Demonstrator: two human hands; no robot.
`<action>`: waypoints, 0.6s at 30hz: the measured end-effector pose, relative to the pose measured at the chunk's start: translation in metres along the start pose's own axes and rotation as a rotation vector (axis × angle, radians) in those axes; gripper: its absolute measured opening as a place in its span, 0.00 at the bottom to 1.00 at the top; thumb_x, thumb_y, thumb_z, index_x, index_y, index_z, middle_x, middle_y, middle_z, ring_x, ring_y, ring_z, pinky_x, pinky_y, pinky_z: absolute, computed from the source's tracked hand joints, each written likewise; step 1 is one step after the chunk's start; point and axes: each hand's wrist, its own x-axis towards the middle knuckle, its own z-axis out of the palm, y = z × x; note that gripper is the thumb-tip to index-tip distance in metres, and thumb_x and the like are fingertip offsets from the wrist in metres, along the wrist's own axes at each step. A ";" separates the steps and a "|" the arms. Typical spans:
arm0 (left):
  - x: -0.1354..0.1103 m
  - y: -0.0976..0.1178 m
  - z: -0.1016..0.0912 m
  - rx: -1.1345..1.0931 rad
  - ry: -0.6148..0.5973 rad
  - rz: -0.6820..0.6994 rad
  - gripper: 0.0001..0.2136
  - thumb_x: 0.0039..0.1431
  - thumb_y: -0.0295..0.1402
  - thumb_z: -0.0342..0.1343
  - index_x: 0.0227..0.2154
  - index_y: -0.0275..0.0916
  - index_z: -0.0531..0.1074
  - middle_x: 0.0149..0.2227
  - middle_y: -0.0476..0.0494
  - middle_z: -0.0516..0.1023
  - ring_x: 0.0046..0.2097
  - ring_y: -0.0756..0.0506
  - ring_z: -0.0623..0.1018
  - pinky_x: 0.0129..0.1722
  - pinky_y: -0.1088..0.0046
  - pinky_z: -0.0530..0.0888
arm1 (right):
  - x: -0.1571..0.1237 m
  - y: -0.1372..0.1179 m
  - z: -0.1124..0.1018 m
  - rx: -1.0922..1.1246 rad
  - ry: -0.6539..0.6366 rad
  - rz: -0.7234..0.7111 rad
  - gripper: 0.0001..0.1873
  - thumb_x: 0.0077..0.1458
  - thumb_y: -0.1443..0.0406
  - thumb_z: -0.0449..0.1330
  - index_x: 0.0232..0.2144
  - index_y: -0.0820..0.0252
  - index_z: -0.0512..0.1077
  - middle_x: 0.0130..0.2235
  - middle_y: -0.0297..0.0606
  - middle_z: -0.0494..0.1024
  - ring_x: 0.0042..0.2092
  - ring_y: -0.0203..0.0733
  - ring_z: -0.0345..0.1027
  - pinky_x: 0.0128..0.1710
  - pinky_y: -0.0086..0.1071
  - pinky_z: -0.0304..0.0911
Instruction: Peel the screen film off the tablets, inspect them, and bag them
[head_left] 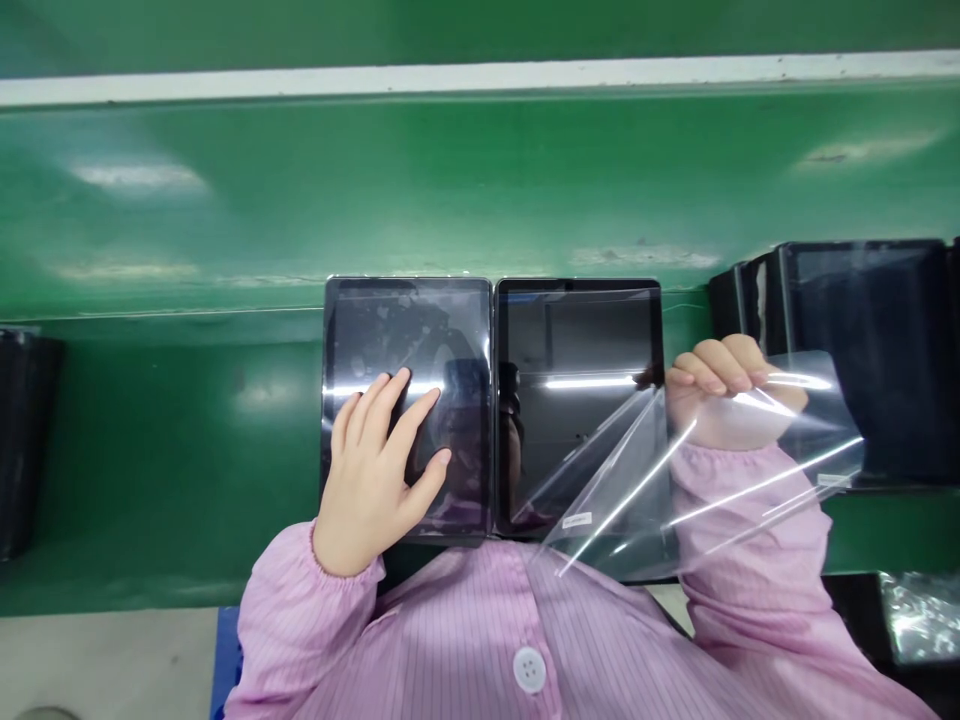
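Note:
Two dark-screened tablets lie side by side on the green surface. My left hand point(375, 470) rests with spread fingers on the screen of the left tablet point(409, 335), holding nothing. My right hand point(727, 395) grips a sheet of clear plastic film point(817, 440) by pinching its edge. The film hangs in loose folds over the lower right part of the right tablet point(577, 340) and hides that corner only partly. My pink striped sleeves cover both forearms.
Dark tablets or black cases point(862, 350) stand in a group at the right, and a black object point(26, 440) stands at the far left. A green belt point(450, 190) runs behind, edged by a white strip point(480, 78). Crinkled clear plastic point(922, 617) lies at the lower right.

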 end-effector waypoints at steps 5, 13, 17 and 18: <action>0.000 0.000 0.000 0.003 -0.003 -0.002 0.22 0.65 0.36 0.54 0.60 0.37 0.66 0.65 0.27 0.64 0.67 0.29 0.63 0.65 0.47 0.58 | 0.000 -0.006 0.014 -0.139 -0.009 0.002 0.29 0.41 0.68 0.70 0.13 0.55 0.50 0.15 0.25 0.50 0.18 0.30 0.46 0.27 0.25 0.68; 0.001 0.000 0.000 0.000 -0.007 -0.003 0.22 0.65 0.36 0.54 0.60 0.36 0.66 0.65 0.27 0.64 0.67 0.29 0.63 0.65 0.47 0.59 | 0.001 -0.007 0.026 -0.284 -0.036 -0.081 0.29 0.41 0.65 0.71 0.11 0.56 0.52 0.13 0.26 0.50 0.17 0.31 0.52 0.25 0.27 0.67; 0.001 -0.001 -0.001 0.000 -0.005 0.001 0.22 0.65 0.36 0.54 0.60 0.37 0.65 0.65 0.27 0.64 0.67 0.29 0.63 0.65 0.46 0.59 | -0.004 -0.004 0.028 -0.353 0.009 -0.127 0.22 0.40 0.65 0.71 0.13 0.56 0.60 0.15 0.28 0.57 0.21 0.34 0.62 0.30 0.29 0.71; 0.001 -0.001 -0.001 0.001 -0.003 0.006 0.22 0.65 0.35 0.54 0.60 0.37 0.65 0.65 0.27 0.64 0.68 0.29 0.63 0.65 0.46 0.59 | -0.006 -0.003 0.030 -0.375 0.027 -0.137 0.19 0.39 0.65 0.71 0.14 0.56 0.62 0.16 0.28 0.59 0.22 0.35 0.64 0.31 0.30 0.72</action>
